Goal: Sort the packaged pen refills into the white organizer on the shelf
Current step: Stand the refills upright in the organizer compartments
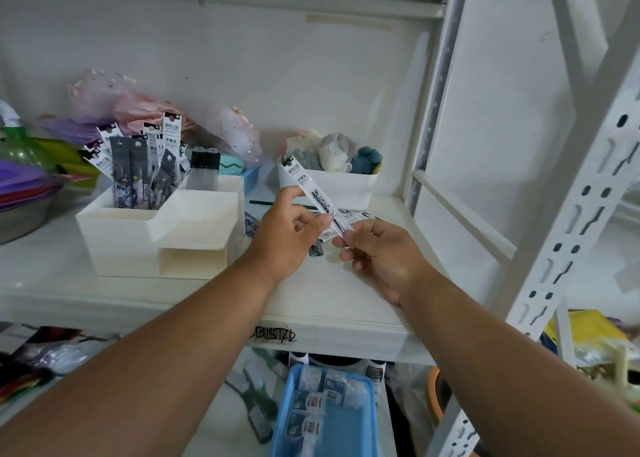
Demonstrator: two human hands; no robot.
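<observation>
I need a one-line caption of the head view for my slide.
Both hands, left hand and right hand, hold one packaged pen refill beside the white organizer.

organizer [138, 245]: white | refill pack [313, 193]: white, black print | tray [332, 422]: blue

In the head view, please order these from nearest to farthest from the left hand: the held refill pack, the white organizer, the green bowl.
From the left hand:
1. Held refill pack: pinched in its fingers, the right hand holding the lower end.
2. White organizer: on the shelf just to its left.
3. Green bowl: far left edge.
</observation>
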